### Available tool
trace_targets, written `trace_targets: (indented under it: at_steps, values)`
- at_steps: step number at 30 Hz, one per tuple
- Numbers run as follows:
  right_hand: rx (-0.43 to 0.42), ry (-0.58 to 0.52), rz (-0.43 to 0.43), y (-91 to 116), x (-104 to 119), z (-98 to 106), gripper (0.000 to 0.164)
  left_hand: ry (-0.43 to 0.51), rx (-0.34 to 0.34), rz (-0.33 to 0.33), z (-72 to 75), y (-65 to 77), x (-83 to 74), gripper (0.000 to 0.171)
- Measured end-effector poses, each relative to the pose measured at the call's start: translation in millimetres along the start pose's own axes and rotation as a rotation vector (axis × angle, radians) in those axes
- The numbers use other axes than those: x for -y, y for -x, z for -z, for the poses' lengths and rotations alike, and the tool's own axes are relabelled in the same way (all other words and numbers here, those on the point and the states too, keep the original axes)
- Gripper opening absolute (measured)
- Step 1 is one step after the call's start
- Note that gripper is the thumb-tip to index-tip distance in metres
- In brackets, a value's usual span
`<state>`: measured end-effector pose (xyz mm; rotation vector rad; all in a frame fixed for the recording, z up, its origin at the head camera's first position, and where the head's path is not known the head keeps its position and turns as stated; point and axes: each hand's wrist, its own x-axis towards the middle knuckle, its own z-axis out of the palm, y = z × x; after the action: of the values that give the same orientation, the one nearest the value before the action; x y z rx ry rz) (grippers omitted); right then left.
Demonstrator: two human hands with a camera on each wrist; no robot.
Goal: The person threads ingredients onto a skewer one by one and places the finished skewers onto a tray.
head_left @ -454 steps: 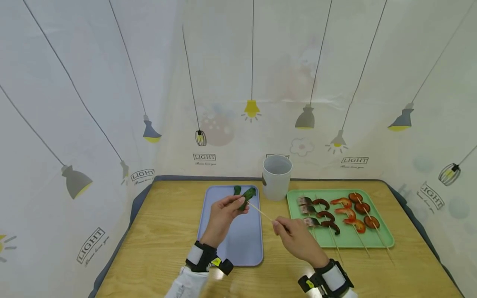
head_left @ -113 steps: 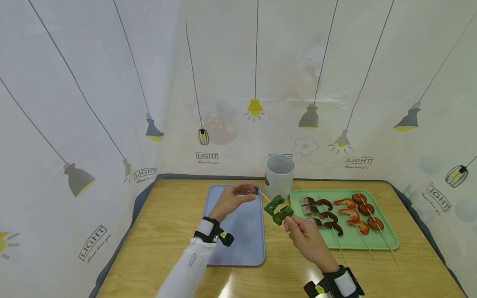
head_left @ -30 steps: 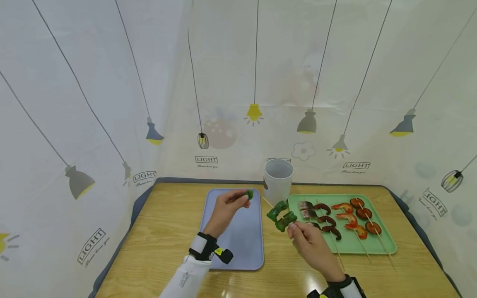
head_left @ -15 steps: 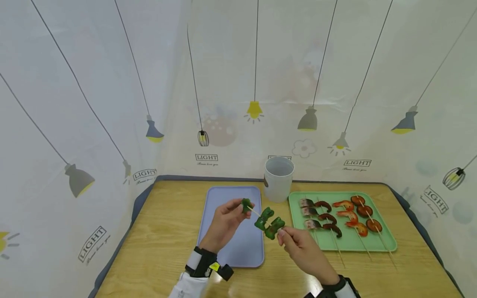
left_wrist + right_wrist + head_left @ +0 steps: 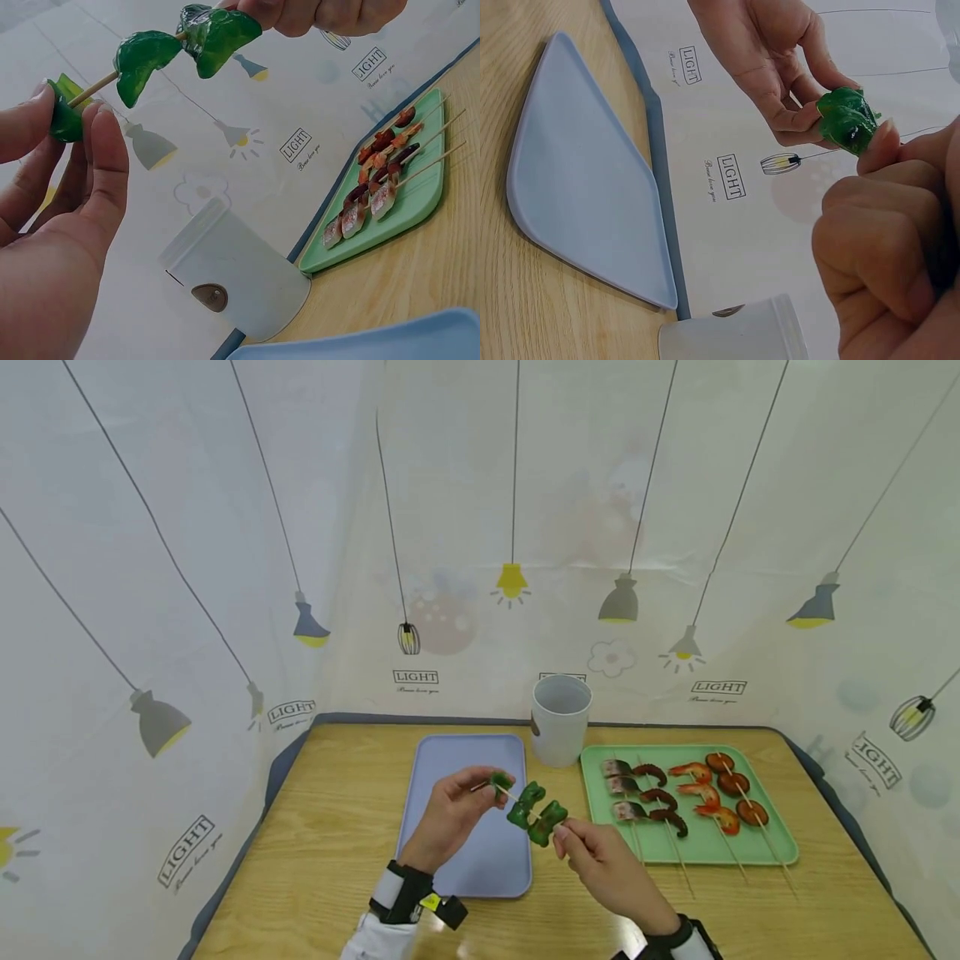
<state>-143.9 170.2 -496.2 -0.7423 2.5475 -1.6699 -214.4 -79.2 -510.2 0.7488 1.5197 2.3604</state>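
Observation:
With its thumb and fingers, my left hand [image 5: 452, 818] pinches a green pepper piece [image 5: 66, 124] above the blue tray. The pointed end of a thin wooden skewer [image 5: 97, 87] runs into this piece. Two more green pepper pieces [image 5: 527, 804] are threaded along the skewer, nearer my right hand [image 5: 613, 870]. That hand grips the skewer's other end between thumb and curled fingers, close behind the last piece. In the right wrist view the threaded pieces line up and hide most of the skewer.
The blue tray [image 5: 487, 870] lies under the left hand. Behind it stands a white cup [image 5: 558, 739] near the back edge. To the right, a green tray [image 5: 705, 853] holds several skewers of fish, octopus tentacles, shrimp and mushroom slices, their sticks overhanging its front.
The skewer gained two green pepper pieces over these seconds. My left hand took a third from the blue tray and met the skewer's tip with it; both hands came closer together.

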Motion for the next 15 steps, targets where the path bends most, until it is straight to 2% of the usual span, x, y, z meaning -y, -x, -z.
trace_targets:
  at_steps: [5,7,11,15]
  values:
    - [-0.009,-0.008,-0.001,-1,1,-2,0.032,-0.073,-0.029,0.023,-2.2,2.3,-4.1,0.022]
    - [-0.019,-0.009,0.0,0,1,-3,0.032,-0.12,-0.066,0.049,-5.4,3.1,-7.4,0.02]
    - [-0.041,-0.014,0.005,1,-1,-6,0.032,-0.201,-0.144,0.117,-14.4,3.6,-14.3,0.028]
    - [-0.038,-0.046,-0.011,1,-3,-8,0.032,-0.222,-0.183,0.151,-20.9,3.8,-17.2,0.029]
